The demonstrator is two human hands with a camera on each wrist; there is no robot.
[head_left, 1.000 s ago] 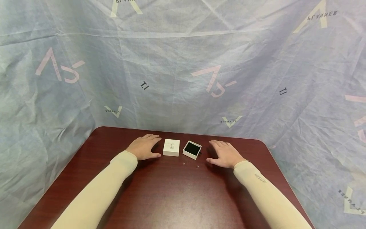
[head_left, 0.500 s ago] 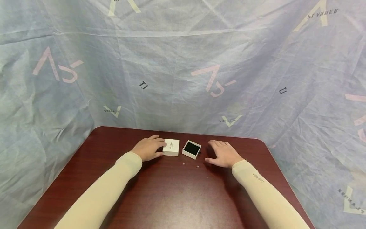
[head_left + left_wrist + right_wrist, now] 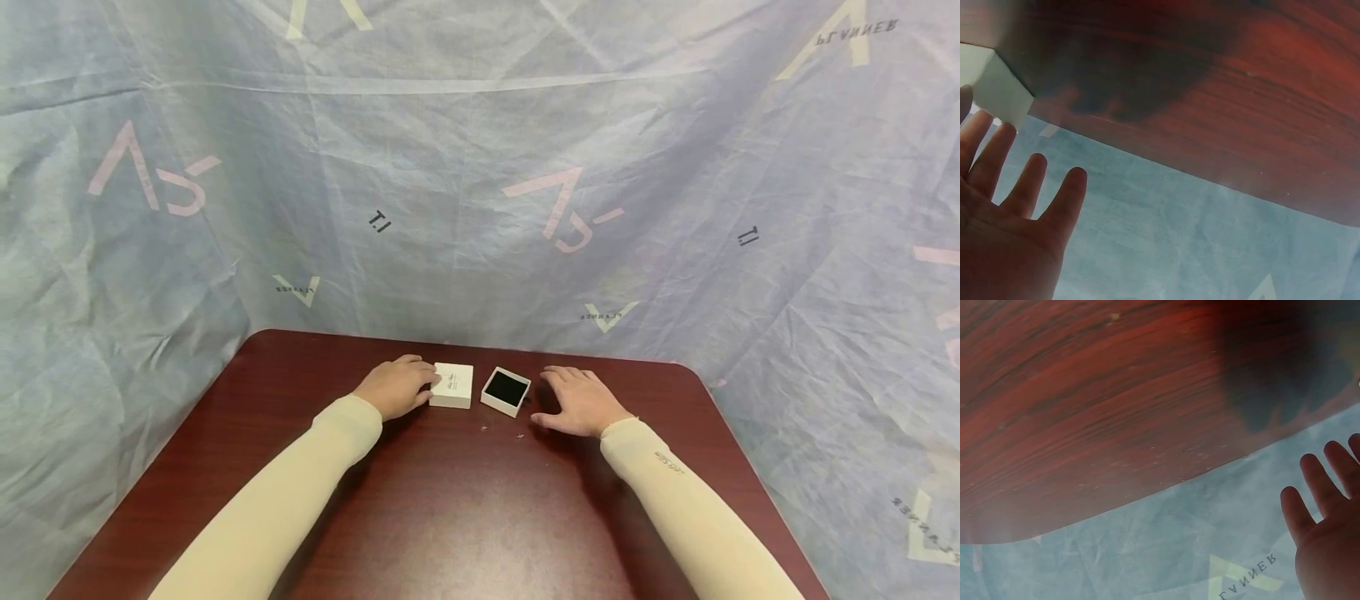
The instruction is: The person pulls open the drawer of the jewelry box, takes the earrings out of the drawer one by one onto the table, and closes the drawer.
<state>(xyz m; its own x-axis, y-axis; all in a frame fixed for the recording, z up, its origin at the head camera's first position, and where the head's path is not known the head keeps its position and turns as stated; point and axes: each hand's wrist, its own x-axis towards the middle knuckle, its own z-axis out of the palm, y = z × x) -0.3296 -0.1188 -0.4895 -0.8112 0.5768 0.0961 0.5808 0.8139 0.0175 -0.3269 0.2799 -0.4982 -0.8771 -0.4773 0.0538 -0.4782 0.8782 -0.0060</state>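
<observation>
My left hand (image 3: 397, 388) is at the left side of a white box lid (image 3: 454, 386) with dark print on top. Its fingertips touch or nearly touch that side; the exact contact cannot be told. In the left wrist view its fingers (image 3: 1025, 181) are straight and spread beside the white lid (image 3: 1000, 87). To the lid's right sits a small white box tray (image 3: 505, 410) with a black lining, turned at an angle. My right hand (image 3: 583, 403) hovers or rests just right of the tray, holding nothing, fingers extended (image 3: 1322, 481). Two tiny shiny pieces (image 3: 483, 427) lie in front of the tray.
All this stands near the back edge of a dark red wooden table (image 3: 465, 517). Behind and on both sides hangs a grey-blue printed cloth (image 3: 450, 167).
My left hand has moved right to the white lid. My right hand has shifted slightly left toward the tray. The lid, the tray and the tiny pieces have stayed put.
</observation>
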